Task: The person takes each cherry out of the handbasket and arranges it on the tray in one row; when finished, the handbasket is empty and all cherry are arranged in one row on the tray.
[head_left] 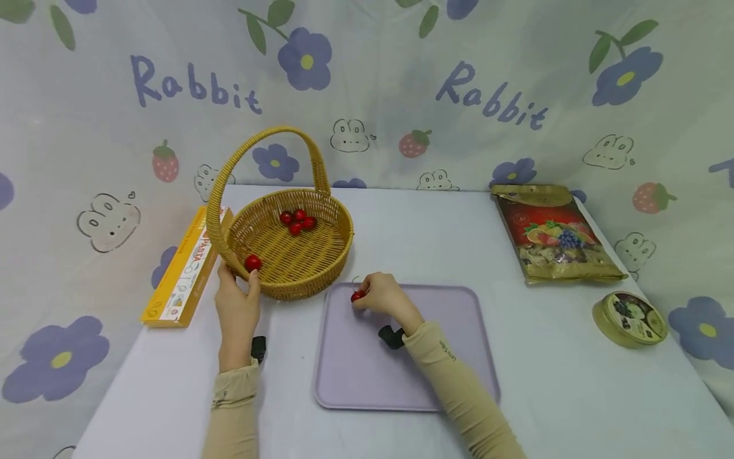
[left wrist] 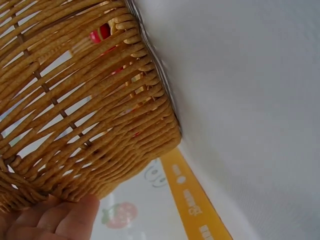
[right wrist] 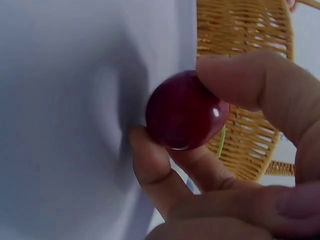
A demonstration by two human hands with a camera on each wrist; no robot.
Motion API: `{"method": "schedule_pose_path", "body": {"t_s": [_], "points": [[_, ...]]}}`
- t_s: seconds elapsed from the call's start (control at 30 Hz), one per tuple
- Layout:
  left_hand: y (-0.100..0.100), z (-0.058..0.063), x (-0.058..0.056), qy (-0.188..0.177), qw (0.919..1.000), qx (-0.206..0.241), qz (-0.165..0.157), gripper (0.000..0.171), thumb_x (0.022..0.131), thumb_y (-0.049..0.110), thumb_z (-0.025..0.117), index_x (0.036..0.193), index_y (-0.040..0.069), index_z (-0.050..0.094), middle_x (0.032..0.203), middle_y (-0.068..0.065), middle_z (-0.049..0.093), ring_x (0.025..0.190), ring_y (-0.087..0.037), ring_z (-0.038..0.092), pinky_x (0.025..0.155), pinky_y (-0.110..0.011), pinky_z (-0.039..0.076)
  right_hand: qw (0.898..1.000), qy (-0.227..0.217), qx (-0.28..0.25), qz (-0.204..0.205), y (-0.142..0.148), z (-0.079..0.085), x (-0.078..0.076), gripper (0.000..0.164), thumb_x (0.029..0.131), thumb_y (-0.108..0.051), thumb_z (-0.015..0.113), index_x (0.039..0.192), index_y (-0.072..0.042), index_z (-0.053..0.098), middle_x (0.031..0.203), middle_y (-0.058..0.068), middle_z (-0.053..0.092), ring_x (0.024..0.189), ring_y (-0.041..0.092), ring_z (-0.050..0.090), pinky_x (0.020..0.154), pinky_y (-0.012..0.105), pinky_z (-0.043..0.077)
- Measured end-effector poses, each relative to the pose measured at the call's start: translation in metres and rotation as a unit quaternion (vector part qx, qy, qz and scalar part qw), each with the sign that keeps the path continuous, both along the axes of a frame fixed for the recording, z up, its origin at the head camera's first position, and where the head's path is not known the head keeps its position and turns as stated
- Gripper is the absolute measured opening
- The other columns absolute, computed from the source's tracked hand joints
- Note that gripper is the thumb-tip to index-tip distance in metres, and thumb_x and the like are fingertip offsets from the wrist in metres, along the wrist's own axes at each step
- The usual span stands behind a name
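My left hand (head_left: 237, 312) holds the near left side of a round wicker basket (head_left: 304, 290), by the foot of its tall arched handle (head_left: 215, 210). Several red cherries (head_left: 295, 227) lie toward the back of the basket. Another cherry (head_left: 253, 262) sits inside the rim by my left thumb. In the left wrist view, fingers (left wrist: 80, 215) curl against the woven wicker. Over the far left corner of a lilac tray (head_left: 367, 376), my right hand (head_left: 387, 296) pinches a dark red cherry (right wrist: 182, 112) between thumb and fingertips. Its thin green stem (right wrist: 221, 142) shows beside the fingers.
A yellow and white pasta box (head_left: 186, 274) lies left of the basket, partly behind it. At the right edge of the white table (head_left: 545, 376) are a gold and red fruit-print bag (head_left: 556, 239) and a round gold tin (head_left: 631, 319). A patterned curtain (head_left: 367, 83) hangs behind.
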State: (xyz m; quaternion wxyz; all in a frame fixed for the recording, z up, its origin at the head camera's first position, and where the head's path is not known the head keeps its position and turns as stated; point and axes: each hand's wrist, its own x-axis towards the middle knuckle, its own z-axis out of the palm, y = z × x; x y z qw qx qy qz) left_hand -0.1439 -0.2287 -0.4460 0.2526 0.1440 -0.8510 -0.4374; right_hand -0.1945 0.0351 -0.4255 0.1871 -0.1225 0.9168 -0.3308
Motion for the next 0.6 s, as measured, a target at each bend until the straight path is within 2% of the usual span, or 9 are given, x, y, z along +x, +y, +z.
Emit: {"method": "schedule_pose_path", "body": {"t_s": [0.1, 0.17, 0.23, 0.33, 0.47, 0.6], "points": [[-0.001, 0.001, 0.000, -0.029, 0.9995, -0.007, 0.000, 0.060, 0.098, 0.024, 0.052, 0.146, -0.003, 0.028, 0.142, -0.032, 0.045, 0.133, -0.045, 0.043, 0.106, -0.060, 0.038, 1.000, 0.010, -0.005, -0.012, -0.006, -0.002, 0.003, 0.018, 0.074, -0.017, 0.077, 0.081, -0.003, 0.068, 0.077, 0.004, 0.065, 0.062, 0.012, 0.052, 0.053, 0.020, 0.040], [-0.001, 0.002, 0.001, -0.031, 0.9995, -0.011, 0.002, 0.058, 0.097, 0.021, 0.052, 0.145, -0.005, 0.030, 0.140, -0.032, 0.047, 0.131, -0.047, 0.045, 0.104, -0.060, 0.039, 1.000, 0.016, -0.015, -0.017, -0.011, -0.003, 0.005, 0.019, 0.075, -0.019, 0.078, 0.071, -0.006, 0.065, 0.068, 0.000, 0.059, 0.059, 0.011, 0.047, 0.051, 0.020, 0.037], [-0.002, 0.003, 0.001, -0.030, 0.9994, -0.014, 0.004, 0.057, 0.097, 0.020, 0.051, 0.144, -0.005, 0.031, 0.140, -0.032, 0.047, 0.129, -0.047, 0.047, 0.102, -0.060, 0.041, 0.999, 0.024, -0.023, -0.020, -0.017, -0.004, 0.006, 0.030, 0.076, -0.022, 0.078, 0.059, -0.010, 0.057, 0.058, -0.004, 0.049, 0.053, 0.009, 0.041, 0.047, 0.019, 0.032], [-0.002, 0.004, 0.001, -0.034, 0.9993, -0.013, 0.004, 0.057, 0.096, 0.017, 0.051, 0.144, -0.006, 0.031, 0.140, -0.032, 0.047, 0.128, -0.048, 0.047, 0.101, -0.060, 0.042, 0.998, 0.029, -0.034, -0.036, -0.023, -0.007, 0.008, 0.047, 0.078, -0.023, 0.078, 0.048, -0.015, 0.043, 0.049, -0.007, 0.037, 0.048, 0.008, 0.034, 0.044, 0.020, 0.026], [-0.001, 0.005, 0.003, -0.050, 0.9987, -0.007, 0.004, 0.058, 0.095, 0.017, 0.050, 0.145, -0.005, 0.030, 0.142, -0.031, 0.046, 0.130, -0.047, 0.046, 0.102, -0.060, 0.041, 0.997, 0.034, -0.035, -0.059, -0.028, -0.011, 0.008, 0.052, 0.078, -0.025, 0.079, 0.048, -0.017, 0.039, 0.048, -0.007, 0.035, 0.047, 0.008, 0.033, 0.043, 0.020, 0.026], [-0.001, 0.005, 0.003, -0.052, 0.9986, -0.008, 0.004, 0.058, 0.095, 0.018, 0.050, 0.144, -0.006, 0.030, 0.141, -0.031, 0.047, 0.128, -0.047, 0.047, 0.101, -0.060, 0.042, 0.997, 0.033, -0.026, -0.064, -0.025, -0.011, 0.005, 0.054, 0.077, -0.030, 0.081, 0.048, -0.016, 0.038, 0.048, -0.007, 0.032, 0.047, 0.007, 0.030, 0.043, 0.020, 0.023]]}}
